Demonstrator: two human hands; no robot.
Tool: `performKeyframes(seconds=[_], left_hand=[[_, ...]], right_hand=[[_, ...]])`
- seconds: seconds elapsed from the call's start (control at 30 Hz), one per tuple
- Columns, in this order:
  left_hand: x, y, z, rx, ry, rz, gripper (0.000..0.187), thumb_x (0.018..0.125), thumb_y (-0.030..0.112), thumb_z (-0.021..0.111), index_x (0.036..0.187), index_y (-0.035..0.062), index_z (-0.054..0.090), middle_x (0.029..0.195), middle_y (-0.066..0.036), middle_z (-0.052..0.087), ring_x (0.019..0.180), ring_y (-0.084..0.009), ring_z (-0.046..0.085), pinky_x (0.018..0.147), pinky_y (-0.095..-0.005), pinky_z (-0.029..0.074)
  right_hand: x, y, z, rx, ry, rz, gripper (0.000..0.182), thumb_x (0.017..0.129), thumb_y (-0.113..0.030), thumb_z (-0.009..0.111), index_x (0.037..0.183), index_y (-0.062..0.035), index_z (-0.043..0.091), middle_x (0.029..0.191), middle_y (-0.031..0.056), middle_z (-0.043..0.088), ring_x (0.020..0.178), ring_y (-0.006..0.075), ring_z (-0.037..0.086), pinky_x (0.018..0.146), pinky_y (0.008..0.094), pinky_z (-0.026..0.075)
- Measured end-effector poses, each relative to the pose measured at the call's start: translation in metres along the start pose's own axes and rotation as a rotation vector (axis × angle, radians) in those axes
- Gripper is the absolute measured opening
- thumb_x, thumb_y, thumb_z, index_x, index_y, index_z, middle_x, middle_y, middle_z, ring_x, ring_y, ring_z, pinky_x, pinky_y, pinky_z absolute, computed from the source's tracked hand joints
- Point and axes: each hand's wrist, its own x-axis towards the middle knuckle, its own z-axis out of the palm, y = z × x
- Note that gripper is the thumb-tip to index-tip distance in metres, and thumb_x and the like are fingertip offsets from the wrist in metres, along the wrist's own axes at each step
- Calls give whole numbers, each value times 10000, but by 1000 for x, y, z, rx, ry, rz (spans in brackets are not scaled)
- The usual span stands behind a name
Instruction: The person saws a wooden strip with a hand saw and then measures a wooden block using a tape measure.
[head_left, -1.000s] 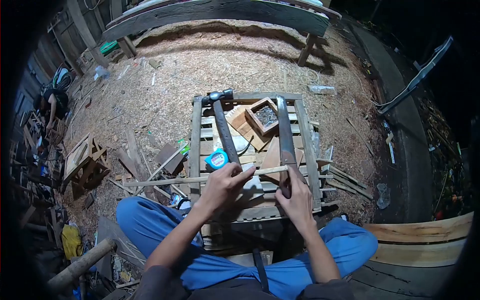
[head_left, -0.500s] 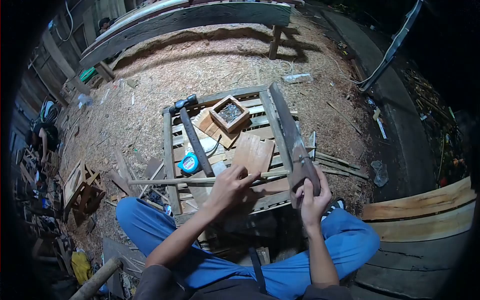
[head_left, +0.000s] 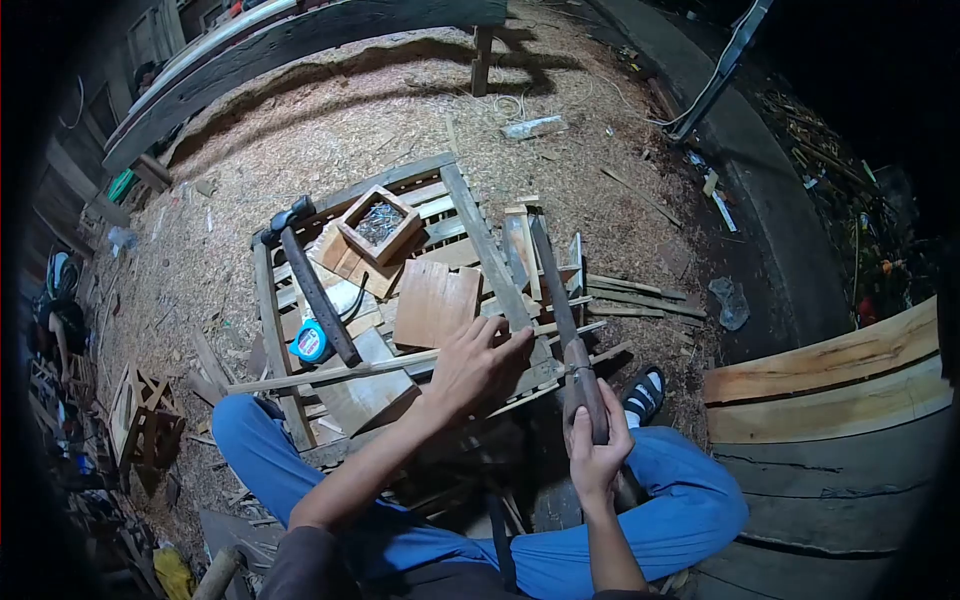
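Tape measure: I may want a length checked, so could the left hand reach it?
Probably yes: the tape measure lies uncovered beside the hammer, though the left hand would likely have to let go of the wooden strip.

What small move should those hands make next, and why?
Perhaps slide the left hand a little farther from the long blade, along the thin wooden strip. Its fingers look close to that blade, which the right hand holds by its handle, and much strip extends the other way.
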Motion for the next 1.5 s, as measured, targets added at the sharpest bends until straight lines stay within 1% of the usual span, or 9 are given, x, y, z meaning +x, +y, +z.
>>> performKeyframes(seconds=[0.7,0.8,0.93,1.0,1.13,1.33,1.4,1.43,1.5], left_hand=[[7,0,10,26,-76,-23,590,886,106,657,1457,252,626,1048,-121,578,983,-285,657,794,-408,534],[8,1,10,2,-91,-49,604,875,99,666,1456,262,629,1030,-101,599,945,-272,670,776,-412,545],[9,3,7,-9,-104,-76,614,868,96,674,1455,270,628,1017,-87,616,908,-266,681,752,-417,554],[8,1,9,-16,-96,-60,622,861,100,683,1457,266,627,1019,-89,619,889,-270,683,735,-417,558],[7,0,11,8,-97,-50,653,839,103,701,1460,289,623,1017,-85,621,912,-265,691,744,-405,562],[7,0,13,18,-88,-42,673,833,102,701,1469,303,612,1025,-73,620,927,-259,691,741,-399,568],[7,2,11,8,-150,-78,683,833,99,702,1476,310,605,1027,-71,622,925,-264,692,734,-402,569],[7,2,9,26,-136,-55,685,836,101,701,1478,318,602,1045,-73,632,909,-271,693,733,-403,568],[5,2,12,32,-148,-62,683,836,102,700,1477,317,603,1046,-78,631,902,-273,691,734,-405,566]], right_hand=[[2,-5,-1,-134,-80,-80,453,946,-85,697,1375,52,640,1254,232,736,1097,289,751,954,371,569],[7,-5,1,-223,-114,-230,487,989,-93,681,1446,48,591,1105,121,757,848,129,693,778,279,566],[4,-16,0,-260,-109,-233,458,1027,-110,670,1445,58,592,1204,163,747,974,146,710,853,291,568],[4,-22,3,-214,-104,-204,428,1010,-119,684,1404,38,631,1301,238,721,1229,317,703,1004,384,555],[7,-18,3,-84,-70,-4,400,1009,-123,689,1371,43,656,1314,238,716,1238,321,698,1007,387,552],[-9,-16,-5,-171,-71,-110,380,995,-99,699,1347,42,673,1286,249,723,1212,350,711,987,395,563],[-9,-15,-5,-307,-53,-250,415,1012,-99,674,1395,56,638,1259,210,746,1112,254,734,947,357,563],[-4,-9,-5,-341,-12,-399,408,1015,-90,671,1400,42,645,1112,161,775,926,189,745,798,309,585],[-11,0,-15,-286,-27,-301,399,1019,-91,672,1396,37,651,1025,120,761,815,142,700,703,277,552]])
